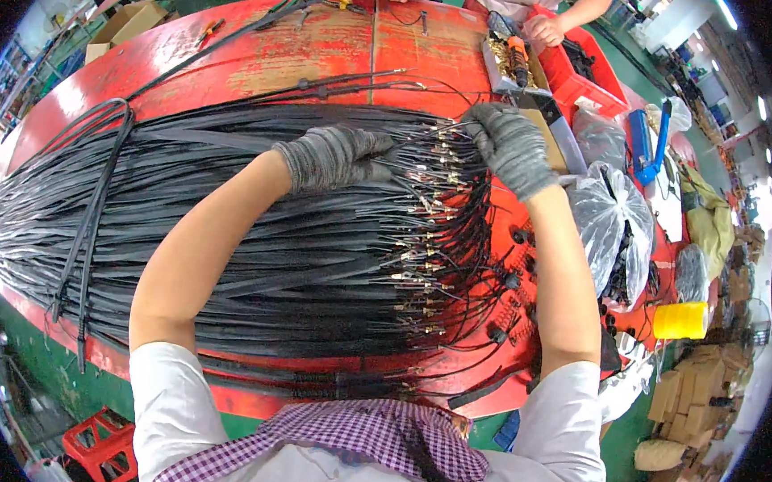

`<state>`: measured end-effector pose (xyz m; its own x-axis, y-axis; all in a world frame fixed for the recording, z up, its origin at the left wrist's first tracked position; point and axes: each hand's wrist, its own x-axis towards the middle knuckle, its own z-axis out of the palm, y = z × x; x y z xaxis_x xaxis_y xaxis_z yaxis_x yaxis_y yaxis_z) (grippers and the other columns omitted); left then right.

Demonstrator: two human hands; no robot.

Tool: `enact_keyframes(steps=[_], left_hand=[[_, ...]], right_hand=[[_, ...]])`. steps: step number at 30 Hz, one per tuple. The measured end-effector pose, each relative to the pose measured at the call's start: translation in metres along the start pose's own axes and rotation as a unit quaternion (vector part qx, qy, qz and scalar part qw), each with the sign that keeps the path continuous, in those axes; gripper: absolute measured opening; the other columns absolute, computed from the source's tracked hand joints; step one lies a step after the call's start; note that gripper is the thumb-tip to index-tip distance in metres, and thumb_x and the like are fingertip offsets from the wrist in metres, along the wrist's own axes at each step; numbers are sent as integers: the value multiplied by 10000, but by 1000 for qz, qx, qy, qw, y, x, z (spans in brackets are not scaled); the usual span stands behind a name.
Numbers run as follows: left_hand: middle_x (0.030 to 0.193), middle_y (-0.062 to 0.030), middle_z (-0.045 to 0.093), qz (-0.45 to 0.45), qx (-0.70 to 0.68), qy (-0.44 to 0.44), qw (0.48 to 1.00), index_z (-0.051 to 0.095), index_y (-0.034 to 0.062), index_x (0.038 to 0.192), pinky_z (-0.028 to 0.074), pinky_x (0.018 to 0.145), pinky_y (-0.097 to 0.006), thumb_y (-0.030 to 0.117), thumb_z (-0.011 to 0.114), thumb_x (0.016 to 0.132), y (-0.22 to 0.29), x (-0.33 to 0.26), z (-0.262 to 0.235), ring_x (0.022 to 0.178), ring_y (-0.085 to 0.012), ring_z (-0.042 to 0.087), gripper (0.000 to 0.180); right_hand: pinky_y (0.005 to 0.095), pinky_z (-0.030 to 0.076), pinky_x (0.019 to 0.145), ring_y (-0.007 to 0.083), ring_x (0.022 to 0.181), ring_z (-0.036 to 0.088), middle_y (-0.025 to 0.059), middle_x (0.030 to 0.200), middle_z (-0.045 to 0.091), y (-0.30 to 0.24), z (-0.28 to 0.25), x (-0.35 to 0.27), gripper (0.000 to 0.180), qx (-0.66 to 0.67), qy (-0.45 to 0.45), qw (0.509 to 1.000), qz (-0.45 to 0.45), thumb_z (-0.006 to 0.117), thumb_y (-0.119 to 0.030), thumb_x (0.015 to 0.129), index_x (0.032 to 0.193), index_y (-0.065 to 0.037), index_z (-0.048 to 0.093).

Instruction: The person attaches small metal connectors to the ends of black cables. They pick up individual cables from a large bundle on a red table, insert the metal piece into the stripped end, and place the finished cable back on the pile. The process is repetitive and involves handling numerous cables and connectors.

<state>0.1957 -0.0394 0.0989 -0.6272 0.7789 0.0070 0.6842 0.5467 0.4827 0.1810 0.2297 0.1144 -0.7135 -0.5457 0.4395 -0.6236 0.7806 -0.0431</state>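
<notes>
The cables (226, 221) have black sheaths, smooth with a slight shine, and their end fittings (428, 208) look like bright metal. Both hands wear grey knitted gloves, matt and rough: the left hand (334, 157) and the right hand (509, 147). The table (328, 44) is painted red, worn and scratched. The bags (616, 217) are clear glossy plastic. The tape roll (680, 320) is yellow.

Long black cables (226, 230) lie side by side across the red desk (328, 44), their metal-tipped ends (brass-coloured) fanned out at the right.
</notes>
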Motion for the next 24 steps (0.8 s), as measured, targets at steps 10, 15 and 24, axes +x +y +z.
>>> enact_keyframes(steps=[10,15,24], left_hand=[[943,-153,607,-28,22,28,999,541,55,1075,457,794,-359,250,531,853,5,14,30,917,-292,572,296],[1000,-131,620,-78,-86,12,993,560,39,1066,449,828,-319,230,550,856,1,13,34,927,-246,589,284],[1016,-135,609,-57,-75,62,994,552,-4,1072,438,852,-313,122,562,840,-24,25,54,957,-200,566,265]], right_hand=[[392,439,713,274,805,559,118,847,577,-17,-39,-114,226,-157,-108,981,20,532,-302,816,908,-104,588],[382,435,732,269,817,556,102,841,575,-1,-22,-163,214,-155,-109,978,86,502,-290,825,895,-105,587],[371,435,798,282,879,556,108,945,591,120,-32,-281,236,-213,-235,921,228,521,-210,792,980,-91,600]])
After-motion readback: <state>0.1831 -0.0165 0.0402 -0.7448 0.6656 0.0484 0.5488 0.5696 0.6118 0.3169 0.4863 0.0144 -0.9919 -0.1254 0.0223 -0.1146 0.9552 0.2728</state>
